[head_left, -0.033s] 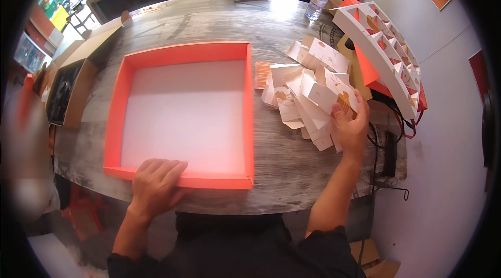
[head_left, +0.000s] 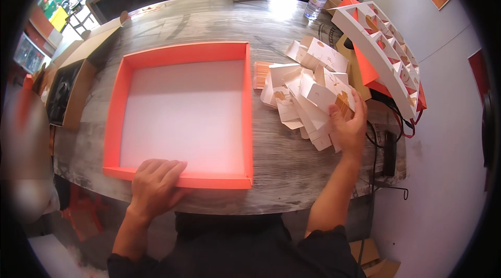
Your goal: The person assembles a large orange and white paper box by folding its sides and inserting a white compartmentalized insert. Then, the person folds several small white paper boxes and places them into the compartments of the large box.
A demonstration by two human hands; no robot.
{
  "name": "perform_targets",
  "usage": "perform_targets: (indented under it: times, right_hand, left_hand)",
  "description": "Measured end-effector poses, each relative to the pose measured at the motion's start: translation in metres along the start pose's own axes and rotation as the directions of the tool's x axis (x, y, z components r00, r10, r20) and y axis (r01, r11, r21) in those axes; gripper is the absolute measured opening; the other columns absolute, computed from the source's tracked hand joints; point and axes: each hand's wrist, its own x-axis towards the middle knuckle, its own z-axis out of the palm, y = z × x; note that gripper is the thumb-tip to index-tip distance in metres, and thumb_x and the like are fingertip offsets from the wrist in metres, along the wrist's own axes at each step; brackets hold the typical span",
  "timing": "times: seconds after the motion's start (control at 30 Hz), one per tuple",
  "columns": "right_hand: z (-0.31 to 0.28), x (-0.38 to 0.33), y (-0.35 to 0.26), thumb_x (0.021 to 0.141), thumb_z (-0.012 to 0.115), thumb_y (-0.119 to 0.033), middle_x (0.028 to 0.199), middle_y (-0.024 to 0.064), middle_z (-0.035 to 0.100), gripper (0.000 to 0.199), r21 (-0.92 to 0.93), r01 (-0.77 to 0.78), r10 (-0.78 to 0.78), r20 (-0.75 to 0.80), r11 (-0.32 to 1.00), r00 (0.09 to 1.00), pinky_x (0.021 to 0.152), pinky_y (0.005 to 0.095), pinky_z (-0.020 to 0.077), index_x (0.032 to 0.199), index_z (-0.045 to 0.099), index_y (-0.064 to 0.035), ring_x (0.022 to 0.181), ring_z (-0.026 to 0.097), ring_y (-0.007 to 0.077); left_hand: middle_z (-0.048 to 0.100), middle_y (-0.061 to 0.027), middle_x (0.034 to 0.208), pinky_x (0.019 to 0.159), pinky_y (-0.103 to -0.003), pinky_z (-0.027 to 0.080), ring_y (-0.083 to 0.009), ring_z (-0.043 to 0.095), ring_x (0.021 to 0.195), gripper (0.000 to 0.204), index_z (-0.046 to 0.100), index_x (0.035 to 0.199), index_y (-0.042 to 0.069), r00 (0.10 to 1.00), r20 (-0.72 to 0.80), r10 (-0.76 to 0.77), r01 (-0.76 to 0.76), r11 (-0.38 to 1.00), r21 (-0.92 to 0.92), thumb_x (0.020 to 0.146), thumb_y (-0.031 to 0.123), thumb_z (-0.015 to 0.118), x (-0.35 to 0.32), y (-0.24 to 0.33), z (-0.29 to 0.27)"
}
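A large shallow orange box (head_left: 248, 121) with a whitish bottom lies on the table, with nothing in it. My left hand (head_left: 154, 185) is closed over its near wall, fingers inside the rim and thumb outside. To the right sits a loose pile of white folding cartons (head_left: 300, 90) with gold prints, partly flattened. My right hand (head_left: 348, 126) is closed on a white carton (head_left: 334, 84) at the pile's right side, thumb on the near face and fingers behind. An orange-striped stack (head_left: 262, 74) shows between the box and the pile.
A white divided tray (head_left: 383, 51) leans over orange packaging at the right, by the wall. Behind the pile stands a water bottle (head_left: 317, 1). Black cables and a black power strip (head_left: 389, 154) lie at the right edge. A brown cardboard box (head_left: 78, 87) is at the left.
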Motion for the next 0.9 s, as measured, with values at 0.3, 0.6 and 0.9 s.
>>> perform_targets:
  times: [0.3,0.6,0.9]
  right_hand:
    - [0.0,-0.006,-0.011,0.071,0.099,-0.041,0.161,0.0182,0.051,0.096,-0.263,0.118,-0.062,0.214,0.957,0.975,0.127,0.05,0.0352,0.152,0.06,-0.0077,0.151,0.042,0.0375]
    - [0.001,-0.006,-0.016,0.07,0.099,-0.043,0.158,0.0181,0.053,0.095,-0.237,0.113,-0.063,0.206,0.965,0.977,0.127,0.0504,0.0358,0.15,0.062,-0.0084,0.15,0.043,0.0377]
    - [0.01,0.0,0.002,0.088,0.09,-0.032,0.152,0.02,0.057,0.074,0.002,0.169,-0.168,-0.043,0.986,0.985,0.119,0.0482,0.045,0.15,0.06,-0.0045,0.141,0.054,0.0407]
  left_hand:
    - [0.076,-0.0116,0.112,0.094,-0.046,0.054,-0.0326,0.072,0.1,0.065,0.069,0.129,0.004,1.0,-0.009,-0.004,0.004,1.0,-0.008,0.078,0.041,0.088,0.002,0.002,-0.003]
    - [0.076,-0.0111,0.11,0.093,-0.046,0.054,-0.0318,0.072,0.099,0.062,0.071,0.126,0.005,1.0,-0.01,-0.02,0.02,1.0,0.002,0.077,0.039,0.088,0.003,0.0,-0.001]
    - [0.076,-0.0106,0.108,0.092,-0.046,0.054,-0.0316,0.072,0.099,0.058,0.072,0.124,0.006,0.999,-0.023,-0.027,0.027,0.999,0.017,0.077,0.037,0.089,0.012,-0.009,0.002]
